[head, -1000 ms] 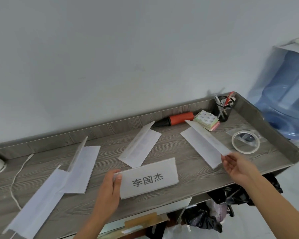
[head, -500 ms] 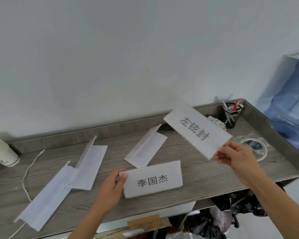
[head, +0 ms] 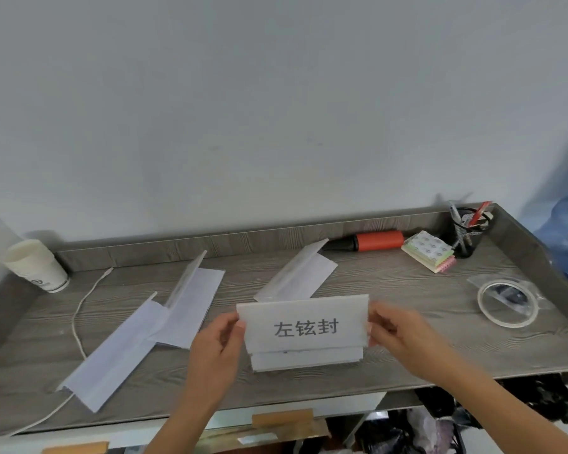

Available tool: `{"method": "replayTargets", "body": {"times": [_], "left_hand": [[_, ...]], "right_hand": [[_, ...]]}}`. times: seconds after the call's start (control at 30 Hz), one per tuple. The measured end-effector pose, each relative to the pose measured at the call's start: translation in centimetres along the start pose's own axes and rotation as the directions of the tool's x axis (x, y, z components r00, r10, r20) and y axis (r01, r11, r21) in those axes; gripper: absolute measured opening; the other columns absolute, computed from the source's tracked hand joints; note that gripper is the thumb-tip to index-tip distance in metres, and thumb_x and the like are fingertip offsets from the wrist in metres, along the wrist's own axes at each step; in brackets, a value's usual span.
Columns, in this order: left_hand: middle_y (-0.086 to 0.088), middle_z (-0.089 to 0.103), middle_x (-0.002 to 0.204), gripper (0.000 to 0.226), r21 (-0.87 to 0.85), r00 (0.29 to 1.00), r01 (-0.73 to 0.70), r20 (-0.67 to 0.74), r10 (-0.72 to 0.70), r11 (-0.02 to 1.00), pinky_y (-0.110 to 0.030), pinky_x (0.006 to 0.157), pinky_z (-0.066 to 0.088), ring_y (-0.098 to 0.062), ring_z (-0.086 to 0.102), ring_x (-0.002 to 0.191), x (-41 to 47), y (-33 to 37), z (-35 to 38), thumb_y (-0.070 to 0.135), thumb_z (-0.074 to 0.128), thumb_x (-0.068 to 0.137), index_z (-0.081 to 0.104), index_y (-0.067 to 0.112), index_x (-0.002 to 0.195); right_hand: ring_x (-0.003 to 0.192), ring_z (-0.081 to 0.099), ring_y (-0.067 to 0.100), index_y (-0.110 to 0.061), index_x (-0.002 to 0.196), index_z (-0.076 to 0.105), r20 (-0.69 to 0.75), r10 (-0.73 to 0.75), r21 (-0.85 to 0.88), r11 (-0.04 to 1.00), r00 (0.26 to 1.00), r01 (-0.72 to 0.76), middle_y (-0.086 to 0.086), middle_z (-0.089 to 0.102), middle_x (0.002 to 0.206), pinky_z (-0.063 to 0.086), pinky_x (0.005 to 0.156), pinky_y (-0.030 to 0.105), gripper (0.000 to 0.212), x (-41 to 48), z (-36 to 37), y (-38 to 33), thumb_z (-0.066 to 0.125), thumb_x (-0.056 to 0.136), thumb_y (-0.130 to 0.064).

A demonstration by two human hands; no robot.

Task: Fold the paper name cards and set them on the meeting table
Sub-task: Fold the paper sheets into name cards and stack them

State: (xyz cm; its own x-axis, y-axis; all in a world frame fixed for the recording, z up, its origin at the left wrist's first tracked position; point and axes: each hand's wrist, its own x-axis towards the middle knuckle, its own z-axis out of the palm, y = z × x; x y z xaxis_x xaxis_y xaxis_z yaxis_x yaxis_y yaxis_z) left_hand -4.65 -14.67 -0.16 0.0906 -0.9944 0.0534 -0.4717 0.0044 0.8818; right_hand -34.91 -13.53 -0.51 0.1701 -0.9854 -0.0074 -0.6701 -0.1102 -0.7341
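A white name card (head: 304, 324) with three printed characters faces me at the table's front middle. My left hand (head: 215, 350) pinches its left edge and my right hand (head: 399, 334) pinches its right edge. Right behind and below it a second white card (head: 305, 360) shows only as a strip; what holds it I cannot tell. Three folded white paper sheets lie on the grey wooden table (head: 391, 290): one at the front left (head: 112, 355), one beside it (head: 191, 306) and one behind the held card (head: 297, 273).
A paper cup (head: 35, 265) stands at the back left, with a white cable (head: 79, 322) trailing forward. At the back right are an orange marker (head: 371, 240), a sticky-note pad (head: 430, 252) and a pen holder (head: 468, 229). A tape roll (head: 507, 303) lies at the right.
My right hand carried its card from the right to the front middle, in front of the card my left hand held. My left hand now pinches the front card's left edge.
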Motion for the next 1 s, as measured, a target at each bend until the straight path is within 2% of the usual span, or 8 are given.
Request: {"method": "replayTargets", "body": {"times": [0.17,0.33,0.47,0.57,0.7,0.83,0.9,1.0], "left_hand": [[0.004,0.067,0.085,0.011,0.183,0.998,-0.031,-0.039,0.039,0.983,-0.021,0.068,0.048,-0.007,0.061,0.077,-0.9,-1.8,1.4,0.013,0.058,0.092,0.068,0.017,0.092],[0.000,0.066,0.091,0.011,0.186,0.991,0.001,-0.134,0.024,0.983,-0.020,0.072,0.046,-0.012,0.062,0.082,-0.7,-2.2,2.3,0.012,0.059,0.091,0.069,0.010,0.095],[0.007,0.069,0.089,0.016,0.051,0.990,0.081,-0.119,-0.074,0.995,-0.020,0.068,0.052,-0.007,0.065,0.083,-0.6,-2.5,2.5,0.013,0.061,0.091,0.063,0.020,0.105],[0.007,0.069,0.086,0.013,0.095,0.995,0.059,-0.087,-0.051,0.994,-0.013,0.063,0.050,-0.003,0.064,0.079,-0.1,-3.2,2.6,0.014,0.059,0.092,0.064,0.020,0.102],[0.009,0.072,0.083,0.023,0.059,0.998,0.062,-0.022,-0.061,0.996,-0.018,0.067,0.053,-0.006,0.067,0.073,1.0,-3.8,1.6,0.005,0.053,0.092,0.068,0.023,0.092],[-0.009,0.074,0.078,0.023,-0.091,0.956,0.292,0.050,-0.289,0.952,-0.028,0.063,0.054,-0.024,0.071,0.074,4.6,-4.3,0.4,0.004,0.053,0.092,0.070,0.016,0.082],[-0.011,0.073,0.072,0.017,-0.180,0.880,0.474,0.118,-0.460,0.862,-0.030,0.061,0.051,-0.028,0.068,0.069,7.2,-4.6,0.4,0.012,0.058,0.090,0.071,0.005,0.081],[-0.014,0.072,0.076,0.031,-0.229,0.719,0.690,0.327,-0.614,0.686,-0.034,0.066,0.052,-0.026,0.065,0.070,10.2,-4.8,1.6,0.029,0.061,0.091,0.067,-0.001,0.090]], "right_hand": [[0.062,0.066,0.015,-0.017,0.086,0.067,-0.174,0.011,-0.209,0.977,0.985,-0.047,-0.004,0.072,0.067,0.054,0.062,0.039,0.009,-0.2,2.1,1.5,0.060,0.088,-0.014],[0.050,0.063,0.013,-0.018,0.087,0.071,-0.240,-0.051,-0.340,0.940,0.969,-0.035,-0.003,0.072,0.061,0.052,0.050,0.032,0.006,-0.3,4.2,2.4,0.066,0.086,-0.015],[0.055,0.067,0.010,-0.012,0.100,0.073,-0.313,-0.042,-0.346,0.935,0.949,-0.073,-0.005,0.076,0.071,0.051,0.053,0.025,0.020,0.0,4.3,1.8,0.072,0.082,-0.021],[0.071,0.068,0.012,-0.018,0.115,0.064,-0.349,-0.024,-0.351,0.930,0.937,-0.107,-0.007,0.072,0.095,0.047,0.056,0.023,0.036,0.1,3.9,1.3,0.071,0.082,-0.030],[0.084,0.068,0.012,-0.026,0.128,0.057,-0.283,-0.127,-0.438,0.899,0.951,-0.011,-0.006,0.067,0.113,0.047,0.059,0.021,0.047,0.7,3.6,1.2,0.069,0.084,-0.033],[0.068,0.056,0.000,-0.028,0.130,0.057,-0.246,-0.075,-0.346,0.938,0.966,-0.016,-0.007,0.072,0.096,0.043,0.055,0.020,0.043,1.2,3.9,0.8,0.065,0.088,-0.031],[0.066,0.054,-0.003,-0.027,0.129,0.058,-0.251,-0.065,-0.324,0.946,0.966,-0.020,-0.009,0.071,0.094,0.045,0.055,0.020,0.043,1.2,3.9,0.7,0.066,0.087,-0.029],[0.063,0.053,-0.004,-0.024,0.124,0.062,-0.249,-0.054,-0.300,0.954,0.967,-0.024,-0.019,0.060,0.089,0.046,0.056,0.020,0.041,1.1,4.0,0.6,0.071,0.084,-0.025]]}}
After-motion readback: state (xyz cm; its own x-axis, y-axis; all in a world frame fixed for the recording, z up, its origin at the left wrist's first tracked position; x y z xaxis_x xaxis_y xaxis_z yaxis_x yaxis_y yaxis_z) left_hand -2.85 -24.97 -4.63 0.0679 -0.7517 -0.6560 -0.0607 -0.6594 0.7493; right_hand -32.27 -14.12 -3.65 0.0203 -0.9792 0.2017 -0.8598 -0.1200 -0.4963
